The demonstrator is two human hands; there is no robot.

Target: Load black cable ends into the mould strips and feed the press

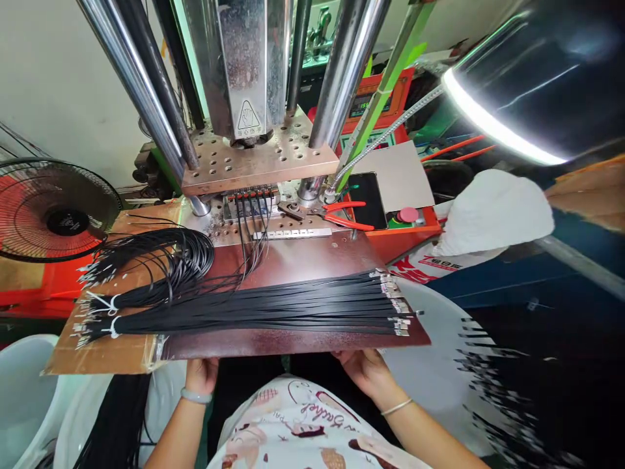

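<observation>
My left hand (201, 374), with a bangle at its wrist, is below the front edge of the brown board (293, 344). My right hand (364, 372) is under the same edge, further right. The board hides the fingers of both, so their grip does not show. On the board lies a bundle of flat black cables (293, 309), metal connectors fanned at the right and a white tie at the left. Behind it, a looped black cable bundle (193, 254) rests at the left. Several cables run into a mold (251, 207) under the press plate (263, 163).
Red-handled pliers (344, 215) and a white strip (293, 233) lie before the press. A fan (63, 218) stands at the left, a lit lamp (502, 124) hangs at the right. White tubs (420, 384) flank the board. A red stop button (407, 215) sits right of the press.
</observation>
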